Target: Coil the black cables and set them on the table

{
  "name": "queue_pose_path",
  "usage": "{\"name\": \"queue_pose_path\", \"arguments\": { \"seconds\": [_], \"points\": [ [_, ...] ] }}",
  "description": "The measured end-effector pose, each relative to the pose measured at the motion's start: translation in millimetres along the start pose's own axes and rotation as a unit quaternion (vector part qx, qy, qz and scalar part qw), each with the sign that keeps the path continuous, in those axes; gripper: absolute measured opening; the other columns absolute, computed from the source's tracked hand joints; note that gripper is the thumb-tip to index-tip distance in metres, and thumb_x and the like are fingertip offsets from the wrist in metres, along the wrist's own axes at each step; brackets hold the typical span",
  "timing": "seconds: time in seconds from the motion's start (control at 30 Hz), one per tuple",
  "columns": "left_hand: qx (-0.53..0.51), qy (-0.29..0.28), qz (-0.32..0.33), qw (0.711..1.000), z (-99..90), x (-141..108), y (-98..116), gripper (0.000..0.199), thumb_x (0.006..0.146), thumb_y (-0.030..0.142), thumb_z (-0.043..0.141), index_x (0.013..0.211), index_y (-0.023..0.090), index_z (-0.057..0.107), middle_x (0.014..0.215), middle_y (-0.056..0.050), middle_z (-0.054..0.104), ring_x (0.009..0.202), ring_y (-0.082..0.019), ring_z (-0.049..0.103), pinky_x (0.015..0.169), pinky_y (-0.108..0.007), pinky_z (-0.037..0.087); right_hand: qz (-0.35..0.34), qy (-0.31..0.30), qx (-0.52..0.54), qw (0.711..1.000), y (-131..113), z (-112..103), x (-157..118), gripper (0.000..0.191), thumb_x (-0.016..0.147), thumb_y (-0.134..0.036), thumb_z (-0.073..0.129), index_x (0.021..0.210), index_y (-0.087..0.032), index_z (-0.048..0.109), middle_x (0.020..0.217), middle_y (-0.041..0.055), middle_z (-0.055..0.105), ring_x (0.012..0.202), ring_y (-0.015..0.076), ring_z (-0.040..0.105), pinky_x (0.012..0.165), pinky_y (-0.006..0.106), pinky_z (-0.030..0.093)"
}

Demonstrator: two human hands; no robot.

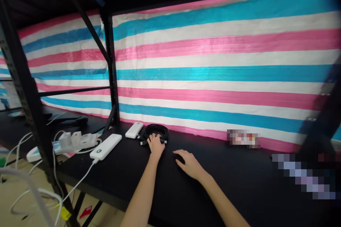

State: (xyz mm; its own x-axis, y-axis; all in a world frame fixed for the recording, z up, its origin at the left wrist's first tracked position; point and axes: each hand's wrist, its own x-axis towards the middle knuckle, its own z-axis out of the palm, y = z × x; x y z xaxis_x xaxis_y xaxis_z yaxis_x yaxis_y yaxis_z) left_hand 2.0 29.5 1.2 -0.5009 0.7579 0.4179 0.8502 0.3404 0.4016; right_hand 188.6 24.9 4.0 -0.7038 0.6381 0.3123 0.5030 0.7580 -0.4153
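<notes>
A coiled black cable (163,130) lies on the black shelf (128,173), close to the striped sheet behind. My left hand (156,146) rests on the coil's near side, its fingers curled over the cable between two connector ends. To its right, my right hand (188,163) hovers low over the shelf, fingers apart and holding nothing. A small white power bank (134,130) lies just left of the coil. Nearer and further left is a larger white power bank (106,147), with a white cable plugged into its near end.
A power strip (34,153) with white chargers (77,139) sits at the left beside a black metal post (29,88). White cables hang over the shelf's front edge. Two blurred-out items (243,138) (303,177) lie on the right.
</notes>
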Motion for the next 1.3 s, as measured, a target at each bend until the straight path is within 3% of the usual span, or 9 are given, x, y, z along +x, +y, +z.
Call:
{"name": "queue_pose_path", "arguments": {
  "seconds": [0.13, 0.2, 0.33, 0.47, 0.63, 1.07, 1.3],
  "points": [
    [0.017, -0.037, 0.001, 0.999, -4.0, -4, 4, 0.069, 0.06, 0.048, 0.065, 0.116, 0.011, 0.051, 0.121, -0.021, 0.049, 0.119, -0.036, 0.036, 0.099, -0.049, 0.019, -0.004, 0.0, 0.003, 1.0, 1, 1, 1, 0.033, 0.08, -0.023, 0.044, 0.11, -0.022, 0.059, 0.119, 0.0063, 0.058, 0.111, 0.0211, 0.049, 0.093, 0.037, 0.035],
    [0.002, -0.036, 0.006, 0.999, -4.7, -5, 9, 0.077, 0.061, 0.054, 0.061, 0.122, 0.008, 0.047, 0.125, -0.024, 0.046, 0.124, -0.038, 0.031, 0.1, -0.053, 0.015, -0.006, -0.001, 0.002, 1.0, 1, 1, 2, 0.032, 0.08, -0.022, 0.044, 0.108, -0.022, 0.06, 0.118, 0.006, 0.058, 0.11, 0.0209, 0.05, 0.092, 0.036, 0.036],
    [-0.033, 0.037, 0.072, 0.996, -2.5, -6, 15, 0.052, 0.075, 0.048, 0.05, 0.114, 0.014, 0.054, 0.117, -0.015, 0.056, 0.12, -0.031, 0.038, 0.102, -0.048, 0.016, 0.0, 0.001, -0.006, 1.0, 1, 1, 2, 0.031, 0.08, -0.022, 0.045, 0.107, -0.022, 0.062, 0.117, 0.0067, 0.058, 0.11, 0.0217, 0.051, 0.092, 0.037, 0.036],
    [-0.007, 0.034, 0.032, 0.999, 1.6, -2, 14, 0.037, 0.079, 0.035, 0.045, 0.101, 0.011, 0.063, 0.101, -0.014, 0.064, 0.103, -0.027, 0.051, 0.099, -0.04, 0.023, 0.004, -0.008, -0.004, 1.0, 2, 2, 2, 0.032, 0.081, -0.023, 0.045, 0.108, -0.022, 0.061, 0.119, 0.0072, 0.057, 0.112, 0.0215, 0.049, 0.094, 0.038, 0.034],
    [-0.002, 0.033, -0.033, 0.999, 3.0, 4, 8, 0.033, 0.079, 0.027, 0.043, 0.093, 0.011, 0.068, 0.095, -0.014, 0.066, 0.098, -0.026, 0.053, 0.096, -0.038, 0.025, 0.011, -0.013, 0.003, 1.0, 4, 2, 1, 0.032, 0.081, -0.024, 0.045, 0.109, -0.022, 0.061, 0.12, 0.0073, 0.056, 0.113, 0.0208, 0.048, 0.095, 0.037, 0.033],
    [-0.05, 0.036, -0.043, 0.997, 1.2, 14, -4, 0.029, 0.077, 0.031, 0.049, 0.094, 0.015, 0.066, 0.098, -0.01, 0.065, 0.1, -0.024, 0.052, 0.096, -0.036, 0.025, 0.019, -0.02, 0.005, 1.0, 0, -1, 1, 0.033, 0.081, -0.025, 0.044, 0.11, -0.022, 0.06, 0.122, 0.0082, 0.055, 0.114, 0.022, 0.047, 0.096, 0.039, 0.032],
    [-0.153, 0.158, -0.051, 0.974, -6.7, 18, -7, 0.026, 0.082, 0.029, 0.044, 0.094, 0.014, 0.061, 0.093, -0.009, 0.065, 0.095, -0.024, 0.054, 0.092, -0.038, 0.028, 0.021, -0.023, 0.008, 0.999, 0, -2, 1, 0.033, 0.081, -0.025, 0.045, 0.109, -0.022, 0.061, 0.122, 0.0084, 0.055, 0.115, 0.022, 0.047, 0.095, 0.04, 0.032]
  ]
}}
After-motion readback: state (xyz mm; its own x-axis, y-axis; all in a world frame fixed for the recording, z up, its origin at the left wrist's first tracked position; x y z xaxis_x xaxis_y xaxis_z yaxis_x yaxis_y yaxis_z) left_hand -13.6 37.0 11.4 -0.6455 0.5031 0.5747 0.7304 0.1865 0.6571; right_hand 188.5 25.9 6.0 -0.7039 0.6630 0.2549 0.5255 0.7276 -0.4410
